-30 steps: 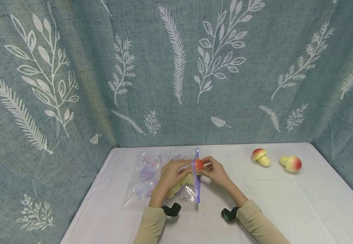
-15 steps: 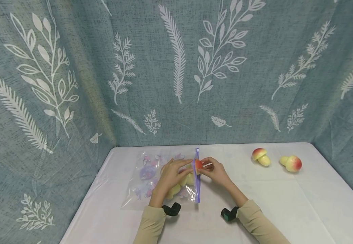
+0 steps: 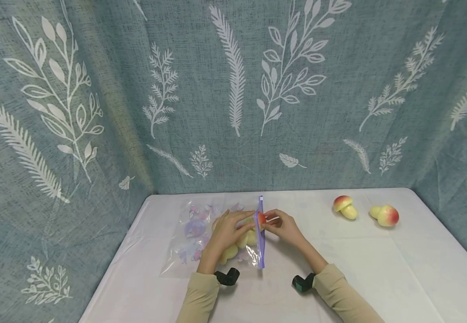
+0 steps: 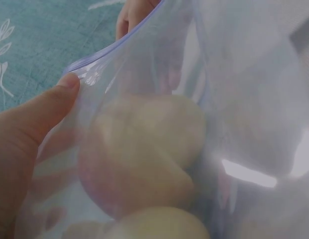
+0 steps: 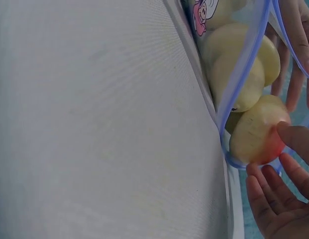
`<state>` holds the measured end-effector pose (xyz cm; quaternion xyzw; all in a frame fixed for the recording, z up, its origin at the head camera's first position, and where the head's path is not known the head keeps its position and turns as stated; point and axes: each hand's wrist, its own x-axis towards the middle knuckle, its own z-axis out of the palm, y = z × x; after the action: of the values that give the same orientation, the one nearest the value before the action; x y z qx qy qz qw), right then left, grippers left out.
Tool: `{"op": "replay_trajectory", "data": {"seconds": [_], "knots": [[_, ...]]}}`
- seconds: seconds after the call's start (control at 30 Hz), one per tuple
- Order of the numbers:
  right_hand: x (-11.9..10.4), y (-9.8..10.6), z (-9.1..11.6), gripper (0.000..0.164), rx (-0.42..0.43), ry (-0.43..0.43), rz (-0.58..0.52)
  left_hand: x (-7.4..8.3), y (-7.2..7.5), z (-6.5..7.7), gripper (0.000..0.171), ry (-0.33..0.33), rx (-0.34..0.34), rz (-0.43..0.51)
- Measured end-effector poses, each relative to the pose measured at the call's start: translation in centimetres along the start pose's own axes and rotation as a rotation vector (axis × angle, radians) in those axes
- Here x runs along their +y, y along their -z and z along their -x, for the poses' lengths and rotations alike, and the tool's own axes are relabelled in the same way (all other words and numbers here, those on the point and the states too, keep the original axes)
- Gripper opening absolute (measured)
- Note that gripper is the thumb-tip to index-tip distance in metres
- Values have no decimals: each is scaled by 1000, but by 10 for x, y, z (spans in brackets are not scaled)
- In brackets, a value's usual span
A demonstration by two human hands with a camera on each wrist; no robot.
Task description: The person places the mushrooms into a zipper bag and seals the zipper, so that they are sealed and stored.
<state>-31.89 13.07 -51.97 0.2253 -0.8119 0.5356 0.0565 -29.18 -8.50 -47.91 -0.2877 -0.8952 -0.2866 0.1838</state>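
A clear zip-top bag (image 3: 176, 264) with a purple zip edge and printed cartoon figures lies on its side, mouth toward the right. Yellow toy mushrooms (image 5: 239, 64) show through its film. My left hand (image 3: 230, 231) holds the bag near its mouth; the thumb (image 4: 57, 99) is at the zip edge and the fingers show through the film. At the opening, my right hand (image 3: 283, 228) pinches a red-capped toy mushroom (image 5: 258, 132) between thumb and fingers. Most of that mushroom is within the mouth, its red cap toward my right hand.
Two more red-and-yellow toy mushrooms, one tilted (image 3: 345, 208) and one on its side (image 3: 386, 216), lie at the back right of the white-covered table (image 3: 362, 264). A patterned blue-green curtain (image 3: 201, 98) rises behind the table and at both sides.
The red-capped mushroom has slid a little left, deeper into the bag's mouth, with my right fingers following it. My left hand and the bag stay in place.
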Motion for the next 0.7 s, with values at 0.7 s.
{"op": "replay_trajectory", "data": {"seconds": [0.7], "knots": [[-35,8,9,29,-85,41,21,0,2,1,39,-5,-11,11]]}}
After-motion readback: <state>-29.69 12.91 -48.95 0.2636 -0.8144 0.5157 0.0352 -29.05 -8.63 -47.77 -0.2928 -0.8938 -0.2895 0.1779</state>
